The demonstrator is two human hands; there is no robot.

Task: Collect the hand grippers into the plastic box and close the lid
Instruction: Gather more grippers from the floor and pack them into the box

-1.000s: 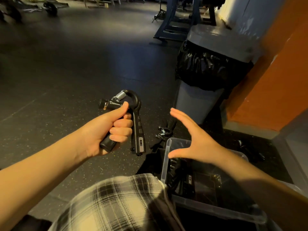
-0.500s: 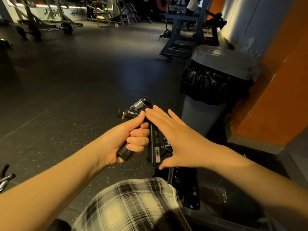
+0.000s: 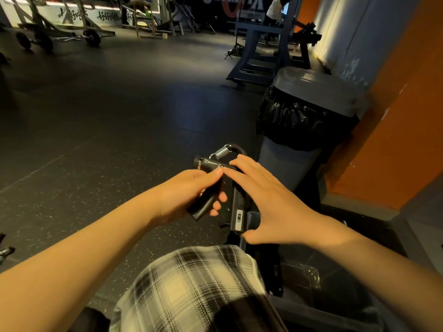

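Well, a grey bin [image 3: 311,97] stands at two o'clock and the plastic box [image 3: 299,305] sits at five o'clock. Just above the box's eleven o'clock corner, the left hand [image 3: 187,190] clenches one handle of the hand gripper [image 3: 211,164]. The right hand [image 3: 268,202] lays straight fingers across the other.

Black hand gripper [image 3: 236,204] held up above the floor, clear plastic box [image 3: 311,309] open below it.

The gripper stands with its coil spring on top, its knob and printed scale pointing left, and a grey display panel on its right handle. The left hand [image 3: 189,192] grips the left handle; the right hand [image 3: 268,202] lays straight fingers across the top, thumb at the right handle's lower end. Inside the box lie dark grippers, hard to make out.
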